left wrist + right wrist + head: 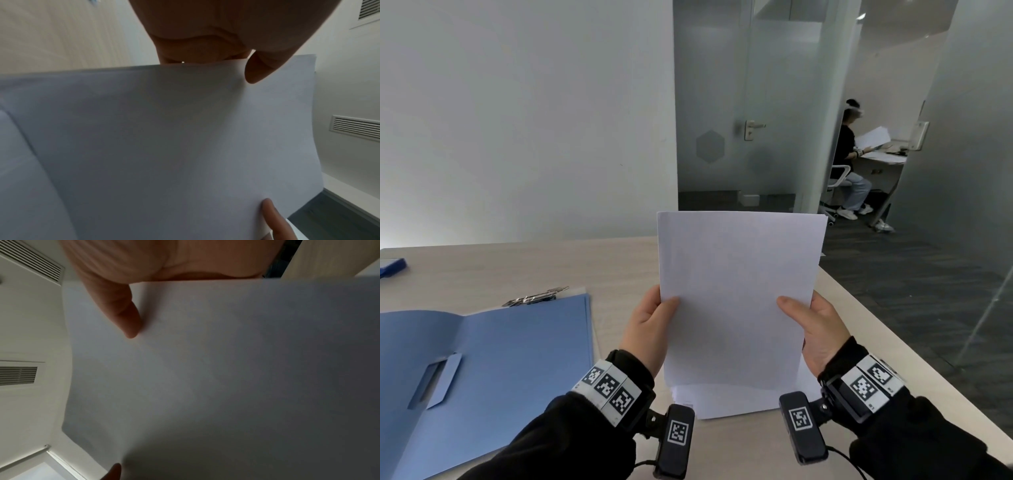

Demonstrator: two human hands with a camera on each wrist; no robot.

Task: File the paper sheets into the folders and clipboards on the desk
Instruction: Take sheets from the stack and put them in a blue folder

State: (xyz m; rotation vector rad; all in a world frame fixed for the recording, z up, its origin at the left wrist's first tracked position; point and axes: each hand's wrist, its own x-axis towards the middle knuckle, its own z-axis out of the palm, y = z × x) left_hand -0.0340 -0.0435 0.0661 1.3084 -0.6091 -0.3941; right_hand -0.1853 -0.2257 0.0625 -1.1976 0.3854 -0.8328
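I see the paper sheets [739,298] held upright above the desk [524,270], over a stack of loose paper [726,402] lying flat near its front edge. My left hand [649,325] pinches their left edge, thumb on the front face; my right hand [816,329] pinches the right edge the same way. The fingers behind the sheets are hidden, so I cannot tell their spread. An open blue folder [493,370] lies to the left, a metal clip [536,297] at its far edge
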